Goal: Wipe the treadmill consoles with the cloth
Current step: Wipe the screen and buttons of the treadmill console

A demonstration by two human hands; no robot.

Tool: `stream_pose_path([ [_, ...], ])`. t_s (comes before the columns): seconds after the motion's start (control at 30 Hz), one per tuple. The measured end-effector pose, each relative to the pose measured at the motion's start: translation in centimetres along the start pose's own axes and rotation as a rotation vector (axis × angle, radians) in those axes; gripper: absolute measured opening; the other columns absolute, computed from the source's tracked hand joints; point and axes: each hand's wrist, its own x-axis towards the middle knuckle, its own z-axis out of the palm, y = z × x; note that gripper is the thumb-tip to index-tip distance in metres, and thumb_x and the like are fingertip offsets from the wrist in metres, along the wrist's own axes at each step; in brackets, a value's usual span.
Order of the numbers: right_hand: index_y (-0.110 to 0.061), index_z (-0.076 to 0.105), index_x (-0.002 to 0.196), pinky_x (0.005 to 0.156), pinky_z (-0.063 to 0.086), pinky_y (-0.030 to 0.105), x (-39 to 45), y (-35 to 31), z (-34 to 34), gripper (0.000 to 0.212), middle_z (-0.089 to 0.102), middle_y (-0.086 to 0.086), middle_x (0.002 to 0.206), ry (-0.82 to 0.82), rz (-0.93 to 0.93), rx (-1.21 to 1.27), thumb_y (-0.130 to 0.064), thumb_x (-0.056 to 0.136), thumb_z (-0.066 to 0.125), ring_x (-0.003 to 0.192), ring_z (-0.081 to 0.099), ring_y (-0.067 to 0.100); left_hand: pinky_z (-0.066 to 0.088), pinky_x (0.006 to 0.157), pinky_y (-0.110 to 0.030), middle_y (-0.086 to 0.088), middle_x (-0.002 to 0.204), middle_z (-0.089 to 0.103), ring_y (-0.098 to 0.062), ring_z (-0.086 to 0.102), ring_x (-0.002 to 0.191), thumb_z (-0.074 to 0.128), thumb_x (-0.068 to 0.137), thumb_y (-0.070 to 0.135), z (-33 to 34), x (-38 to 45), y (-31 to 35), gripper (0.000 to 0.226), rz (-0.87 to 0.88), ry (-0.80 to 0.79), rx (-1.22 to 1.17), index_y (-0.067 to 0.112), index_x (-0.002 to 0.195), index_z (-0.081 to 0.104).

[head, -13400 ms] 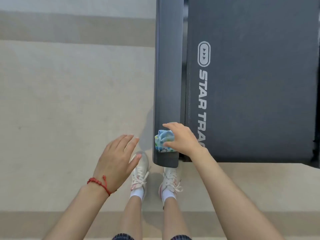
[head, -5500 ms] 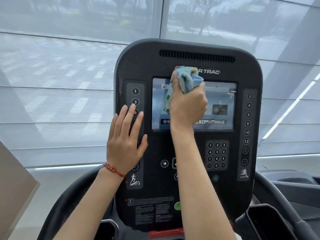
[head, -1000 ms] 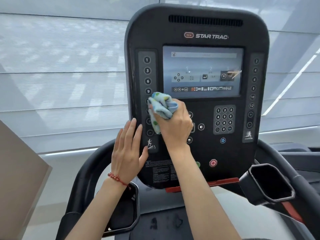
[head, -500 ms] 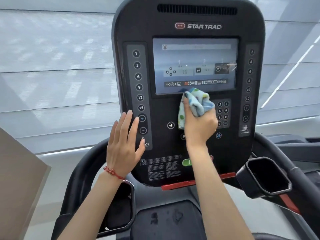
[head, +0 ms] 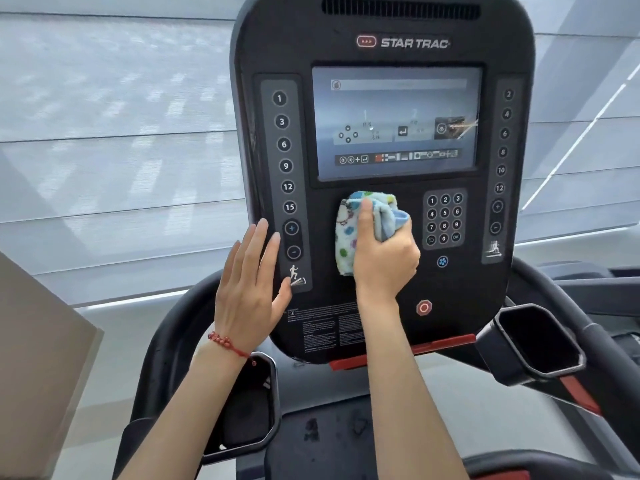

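The left hand rests flat, fingers spread, against the console's lower left edge, while the right hand, fingers clenched around the bunched cloth, presses it below the screen.

Right hand raised at full forearm reach, fist closed around a bunched cloth, thumb lying up along the fabric, knuckles turned toward the camera, wrist straight. Right forearm running up from the lower edge, bare. Left hand held flat and upright, palm facing away, fingers together and extended, thumb splayed to the right; contact of the palm with anything cannot be told. Left wrist ringed by a red beaded bracelet, forearm angled up from lower left, bare.
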Motion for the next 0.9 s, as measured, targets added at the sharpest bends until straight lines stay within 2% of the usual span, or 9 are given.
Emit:
stream_pose_path([
  [0.07,-0.009,0.059,0.08,0.062,0.042,0.025,1.6,1.8,-1.1,0.051,0.063,0.002,0.072,0.105,0.066,-0.034,-0.06,0.076,0.055,0.07,0.064,0.024,0.037,0.103,-0.051,-0.022,0.143,0.034,-0.035,0.033,0.134,0.054,0.087,0.016,0.2,0.0,0.0,0.051,-0.002,0.008,-0.004,-0.003,0.133,0.041],
  [0.17,-0.005,0.061,0.082,0.06,0.035,0.02,3.4,3.5,-2.3,0.042,0.059,0.0,0.07,0.205,0.168,-0.058,-0.047,0.082,0.062,0.067,0.059,0.018,0.038,0.102,-0.052,-0.023,0.143,0.034,-0.036,0.034,0.133,0.053,0.087,0.016,0.3,0.0,0.0,0.051,-0.007,0.016,-0.011,-0.004,0.132,0.043],
  [0.3,-0.002,0.062,0.076,0.059,0.038,0.023,2.5,3.6,-1.3,0.048,0.063,0.006,0.068,0.258,0.109,-0.052,-0.05,0.078,0.062,0.063,0.059,0.019,0.037,0.104,-0.051,-0.025,0.141,0.037,-0.036,0.034,0.133,0.055,0.087,0.014,0.7,0.1,0.1,0.05,-0.016,0.018,-0.022,-0.004,0.132,0.044],
  [0.4,-0.003,0.062,0.071,0.055,0.041,0.021,0.5,3.0,-0.3,0.053,0.066,0.008,0.063,0.211,-0.003,-0.064,-0.055,0.076,0.056,0.056,0.061,0.02,0.037,0.103,-0.052,-0.026,0.141,0.037,-0.037,0.035,0.133,0.053,0.089,0.015,0.6,0.0,-0.1,0.048,-0.005,0.013,-0.042,-0.005,0.131,0.045],
  [0.57,-0.006,0.06,0.07,0.044,0.042,0.021,-6.0,2.0,1.7,0.055,0.06,0.003,0.059,0.037,-0.311,-0.109,-0.059,0.083,0.049,0.048,0.057,0.017,0.036,0.104,-0.052,-0.024,0.143,0.035,-0.035,0.031,0.135,0.054,0.089,0.014,0.1,-0.2,-0.8,0.049,0.023,-0.016,-0.041,-0.006,0.132,0.044],
  [0.7,-0.006,0.06,0.07,0.042,0.041,0.022,-5.6,2.7,1.4,0.055,0.06,0.004,0.06,0.038,-0.435,-0.137,-0.057,0.085,0.047,0.048,0.057,0.016,0.035,0.104,-0.052,-0.025,0.143,0.034,-0.036,0.031,0.135,0.054,0.089,0.015,0.0,-0.4,-0.7,0.05,0.029,-0.029,-0.05,-0.005,0.133,0.042],
  [0.77,-0.005,0.06,0.068,0.044,0.04,0.022,-3.9,4.1,0.5,0.058,0.061,0.005,0.059,0.105,-0.364,-0.16,-0.059,0.084,0.048,0.048,0.058,0.018,0.035,0.105,-0.051,-0.026,0.143,0.035,-0.036,0.032,0.134,0.054,0.089,0.016,0.2,-0.5,-0.3,0.049,0.011,-0.02,-0.049,-0.005,0.133,0.043],
  [0.9,-0.001,0.061,0.07,0.052,0.044,0.025,0.3,7.6,-2.5,0.056,0.065,0.013,0.064,0.234,-0.031,-0.142,-0.056,0.077,0.053,0.057,0.063,0.026,0.033,0.107,-0.051,-0.027,0.141,0.035,-0.038,0.033,0.133,0.057,0.087,0.015,0.5,-0.7,0.3,0.05,-0.001,0.003,-0.029,-0.005,0.131,0.046],
])
